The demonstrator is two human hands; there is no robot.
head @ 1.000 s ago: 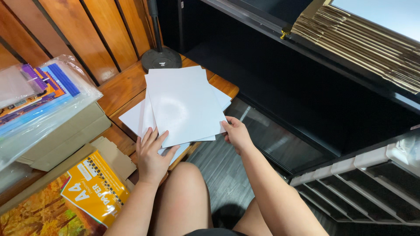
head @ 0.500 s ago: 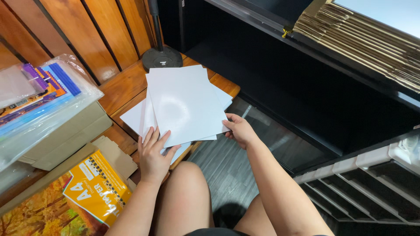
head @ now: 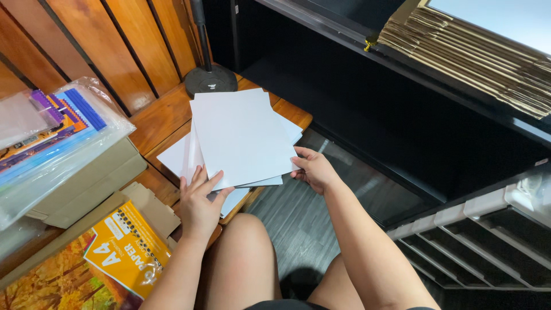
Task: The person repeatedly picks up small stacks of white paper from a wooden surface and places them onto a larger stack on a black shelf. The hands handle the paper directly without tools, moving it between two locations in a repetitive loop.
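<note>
Left hand (head: 198, 201): pressing down flat with fingers spread on the near left corner of the white sheets (head: 238, 138), thumb lying over the top sheet's near edge; it is pinning the loose pile so it is not sliding about.
Right hand (head: 313, 170): closing on the near right corner of the pile, thumb on top and fingers curling under; it looks like a pinch on the edges, though the fingertips are hiding beneath the paper, so how many sheets it is taking I cannot tell.
Sheets, place: lying on the wooden bench top (head: 158, 117), their right near corner hanging over the bench edge above the grey floor (head: 298, 224), just in front of the person's knees.
Sheets, look: plain white, blank, thin, fanning out unevenly so several corners are showing at different angles; the top one is sitting skewed, its far corner pointing toward the round black stand base (head: 210, 79).
Why so held: one hand is anchoring while the other is gripping at the overhang, where an edge is easy to get under.
Left side: a flat cardboard box (head: 86, 183) is bearing a clear bag of coloured paper packs (head: 49, 135); near it an orange spiral-bound paper pad (head: 127, 250) is lying beside the left forearm.
Right side: a black shelf unit (head: 402, 115) is standing far, with a stack of flattened cardboard (head: 476, 54) on top.
</note>
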